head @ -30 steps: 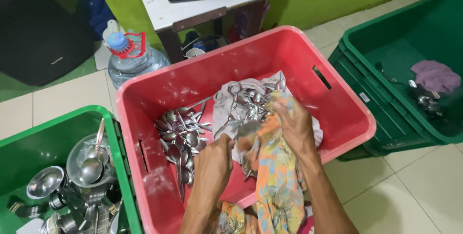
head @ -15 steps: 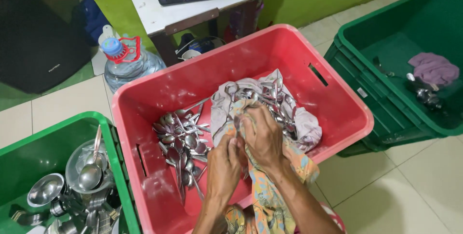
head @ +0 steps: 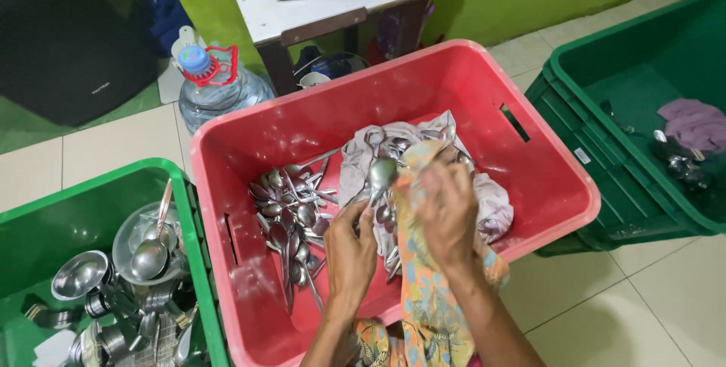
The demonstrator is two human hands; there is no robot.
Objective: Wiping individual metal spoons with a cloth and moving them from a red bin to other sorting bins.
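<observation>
Head view: I'm gripping a spoon [head: 380, 174] in my left hand [head: 349, 250], right hand [head: 448, 212] wiping with patterned cloth [head: 423, 291]; dried spoons [head: 291, 204] are piling frame-centre, more waiting on the grey cloth [head: 484, 201].

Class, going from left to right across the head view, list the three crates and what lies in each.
Green crate of steel bowls and ladles → red crate with loose spoons → green crate holding a purple cloth.
</observation>
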